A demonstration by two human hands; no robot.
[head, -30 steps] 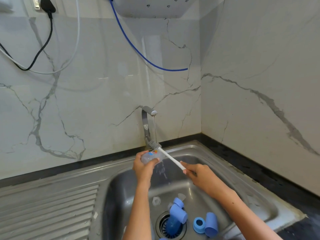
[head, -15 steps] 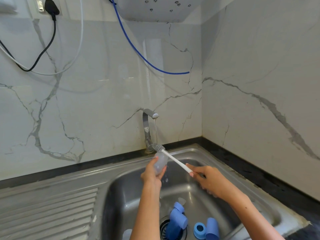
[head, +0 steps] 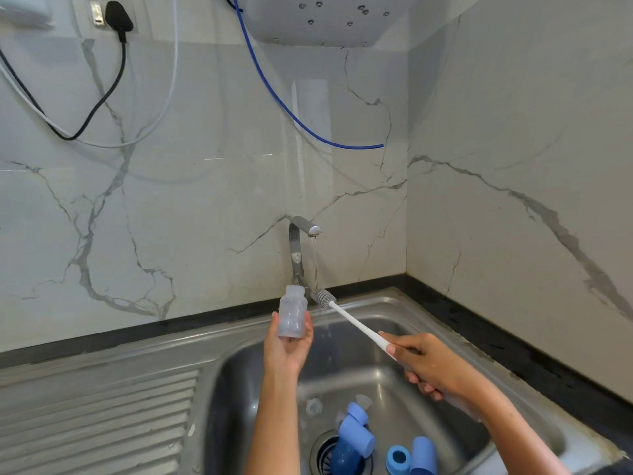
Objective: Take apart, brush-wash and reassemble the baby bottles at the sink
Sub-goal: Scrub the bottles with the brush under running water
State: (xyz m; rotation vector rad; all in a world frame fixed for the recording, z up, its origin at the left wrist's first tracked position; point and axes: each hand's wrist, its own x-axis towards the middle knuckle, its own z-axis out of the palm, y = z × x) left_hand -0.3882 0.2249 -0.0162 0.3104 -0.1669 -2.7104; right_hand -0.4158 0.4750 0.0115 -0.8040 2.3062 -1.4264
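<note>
My left hand (head: 286,349) holds a small clear baby bottle (head: 292,315) upright above the sink (head: 455,341), its open mouth facing up. My right hand (head: 426,366) grips the white handle of a bottle brush (head: 356,323). The brush's grey bristle head (head: 323,298) sits just right of the bottle's neck, outside it, under the thin stream from the tap (head: 301,248). In the sink basin lie blue caps and collars (head: 356,437) (head: 411,457) and clear teats (head: 313,406) near the drain (head: 325,454).
A ribbed steel drainboard (head: 96,419) stretches left of the basin. The dark counter edge (head: 513,351) runs along the marble walls at back and right. A blue hose (head: 291,111) and cables hang on the wall above.
My left hand has lifted the bottle and turned it upright. The brush has drawn clear of the bottle, its head now beside the neck under the running water.
</note>
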